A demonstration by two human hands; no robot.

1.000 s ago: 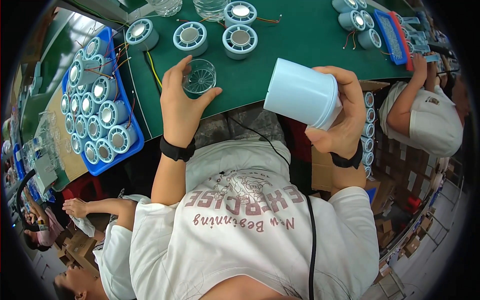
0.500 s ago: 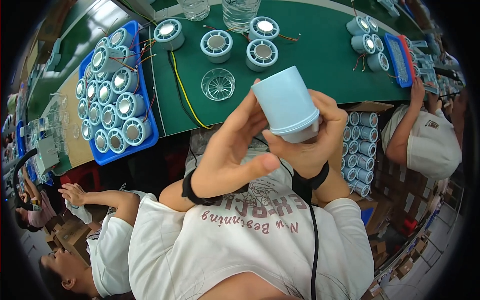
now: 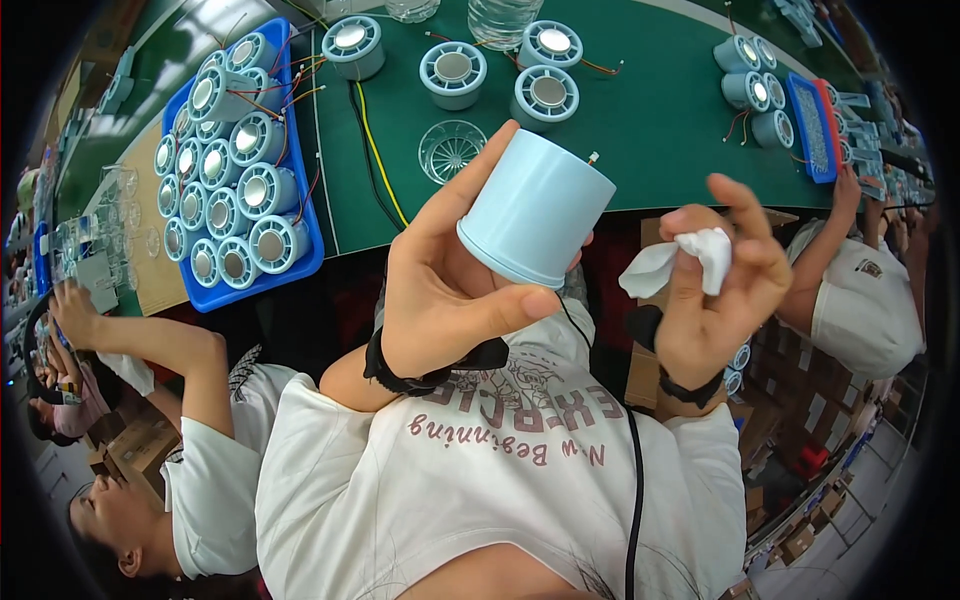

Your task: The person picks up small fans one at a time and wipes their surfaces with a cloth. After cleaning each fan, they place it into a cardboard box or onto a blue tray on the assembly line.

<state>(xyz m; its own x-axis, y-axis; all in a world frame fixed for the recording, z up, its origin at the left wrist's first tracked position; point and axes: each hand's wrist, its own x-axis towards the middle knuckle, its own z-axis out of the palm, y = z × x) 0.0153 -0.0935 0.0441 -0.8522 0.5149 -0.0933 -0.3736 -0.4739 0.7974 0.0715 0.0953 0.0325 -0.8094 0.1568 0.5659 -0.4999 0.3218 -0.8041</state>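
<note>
A smooth, light-blue cylindrical housing (image 3: pixel 540 205) is tilted in front of my chest, over the table's near edge. My left hand (image 3: pixel 432 295) is wrapped round it, with the thumb along its lower rim and fingers behind it. Past its upper right edge sticks a small wire connector (image 3: pixel 593 158). Apart from the housing, to its right, my right hand (image 3: pixel 715 305) pinches a crumpled white cloth or tissue (image 3: pixel 650 270) between thumb and fingers. The other fingers of that hand are raised and curled.
On the green table (image 3: pixel 640 140) stand several similar blue parts (image 3: pixel 454 75), a clear glass dish (image 3: pixel 430 165) and glasses of water (image 3: pixel 503 20). At left a blue tray (image 3: pixel 312 262) holds many such parts with wires. Co-workers sit left (image 3: pixel 215 480) and right (image 3: pixel 870 300).
My right hand has let go of the housing and moved right, the white cloth now showing in it. The housing has shifted left and leans the other way in my left hand.
</note>
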